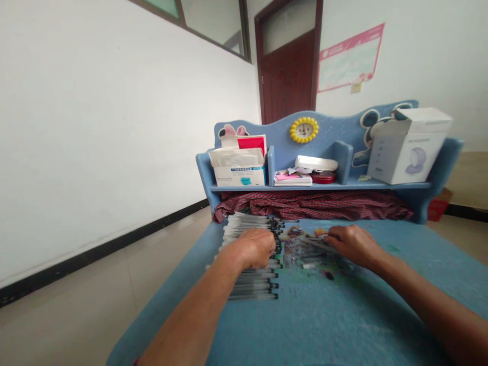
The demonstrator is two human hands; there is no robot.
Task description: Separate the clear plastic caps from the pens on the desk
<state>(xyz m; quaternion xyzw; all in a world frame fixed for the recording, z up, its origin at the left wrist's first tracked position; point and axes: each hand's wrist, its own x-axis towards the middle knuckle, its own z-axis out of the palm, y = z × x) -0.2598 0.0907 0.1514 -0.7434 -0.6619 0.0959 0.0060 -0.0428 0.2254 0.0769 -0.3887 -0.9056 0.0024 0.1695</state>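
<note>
A row of clear pens with black ends (253,291) lies side by side along the left part of the blue desk (324,320). Over the middle of that row is my left hand (256,248), its fingers curled in; whatever they grip is hidden beneath the hand. My right hand (348,243) is closed in a pinch low over the desk, right of the pens. A thin pale shape runs leftward from its fingertips, too blurred to name. Between my hands, a small whitish piece (310,265) and a dark bit (328,275) lie on the worn picture print.
A red checked cloth (305,204) is bunched along the desk's back. The shelf above it (244,188) holds a mask box (238,168), papers (293,179), a red round tin (323,178) and a white box (409,147). A white wall stands at left.
</note>
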